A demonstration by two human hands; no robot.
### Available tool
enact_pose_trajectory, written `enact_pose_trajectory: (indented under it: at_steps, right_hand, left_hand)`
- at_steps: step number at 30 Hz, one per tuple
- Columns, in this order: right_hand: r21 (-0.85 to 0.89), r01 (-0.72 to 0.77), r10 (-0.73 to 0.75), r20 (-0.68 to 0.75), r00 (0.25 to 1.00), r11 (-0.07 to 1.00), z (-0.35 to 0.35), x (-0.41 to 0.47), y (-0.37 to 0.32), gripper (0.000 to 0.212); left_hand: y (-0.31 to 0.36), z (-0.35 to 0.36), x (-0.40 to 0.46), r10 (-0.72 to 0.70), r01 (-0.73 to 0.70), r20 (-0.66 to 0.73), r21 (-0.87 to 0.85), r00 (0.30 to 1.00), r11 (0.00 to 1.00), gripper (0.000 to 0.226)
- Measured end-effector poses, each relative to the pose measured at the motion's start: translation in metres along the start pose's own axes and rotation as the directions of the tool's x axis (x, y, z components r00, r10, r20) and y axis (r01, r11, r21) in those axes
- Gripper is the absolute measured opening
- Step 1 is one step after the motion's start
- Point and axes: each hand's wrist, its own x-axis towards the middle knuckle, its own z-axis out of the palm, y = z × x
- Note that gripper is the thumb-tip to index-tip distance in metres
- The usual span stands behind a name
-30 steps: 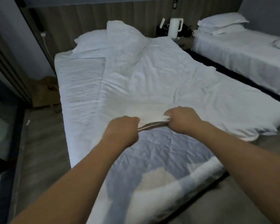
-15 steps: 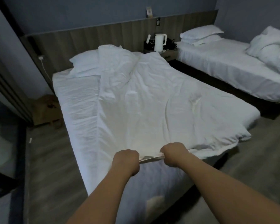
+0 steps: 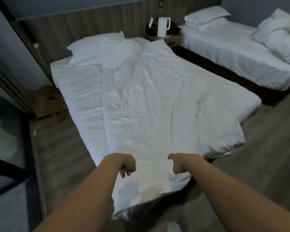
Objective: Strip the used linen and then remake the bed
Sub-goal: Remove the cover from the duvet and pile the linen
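Note:
A white duvet (image 3: 157, 106) lies spread and creased over the near bed, and its near edge hangs over the foot end. On the left a strip of white sheet (image 3: 79, 91) shows beside it. A white pillow (image 3: 97, 46) lies at the head. My left hand (image 3: 126, 166) hovers over the duvet's near edge with its fingers apart and hanging down, holding nothing. My right hand (image 3: 176, 164) is a little to the right, just above the same edge, fingers loosely curled downward with no cloth in them.
A second bed (image 3: 233, 52) stands at the right with pillows (image 3: 206, 15) and a heap of white linen (image 3: 281, 36). Between the beds a nightstand (image 3: 171, 39) carries a white kettle (image 3: 164, 26). A brown bag (image 3: 47, 101) sits on the floor at the left.
Both hands pulled the duvet edge towards the foot of the bed, covering the grey mattress pad, and have let go of it. The view has backed away.

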Motion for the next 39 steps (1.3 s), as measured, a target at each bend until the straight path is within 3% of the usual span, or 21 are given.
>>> enact_pose_trajectory:
  at_steps: [5, 8, 13, 15, 19, 22, 34, 39]
  right_hand:
    - [0.366, 0.126, -0.056, -0.196, 0.979, 0.922, -0.013, 0.040, -0.101, 0.065]
    - [0.459, 0.211, -0.072, -0.301, 0.951, 0.863, -0.046, 0.064, -0.184, 0.062]
    - [0.546, 0.266, -0.034, -0.397, 0.917, 0.794, -0.100, 0.094, -0.283, 0.063]
    - [0.557, 0.262, -0.007, -0.417, 0.909, 0.788, -0.121, 0.107, -0.305, 0.065]
    - [0.591, 0.250, 0.055, -0.448, 0.892, 0.767, -0.165, 0.143, -0.342, 0.066]
    - [0.614, 0.245, 0.088, -0.460, 0.883, 0.751, -0.203, 0.187, -0.371, 0.065]
    - [0.606, 0.267, 0.060, -0.464, 0.884, 0.749, -0.411, 0.364, -0.515, 0.064]
    - [0.629, 0.243, 0.138, -0.494, 0.859, 0.739, -0.494, 0.440, -0.570, 0.062]
  left_hand:
    - [-0.107, -0.052, 0.014, 0.015, -0.044, -0.282, -0.097, 0.959, 0.994, 0.033]
    - [-0.176, -0.084, 0.017, 0.069, -0.152, -0.394, -0.183, 0.917, 0.971, 0.019]
    - [-0.266, -0.141, 0.014, 0.057, -0.328, -0.530, -0.433, 0.846, 0.839, 0.012]
    - [-0.290, -0.168, 0.017, 0.054, -0.372, -0.573, -0.454, 0.817, 0.809, 0.020]
    - [-0.333, -0.224, 0.037, 0.033, -0.412, -0.616, -0.485, 0.787, 0.771, 0.016]
    - [-0.368, -0.268, 0.063, 0.038, -0.408, -0.643, -0.439, 0.765, 0.800, 0.012]
    - [-0.585, -0.487, 0.134, -0.101, -0.229, -0.653, -0.400, 0.750, 0.887, 0.027]
    - [-0.648, -0.590, 0.180, 0.003, -0.287, -0.677, -0.309, 0.736, 0.907, 0.024]
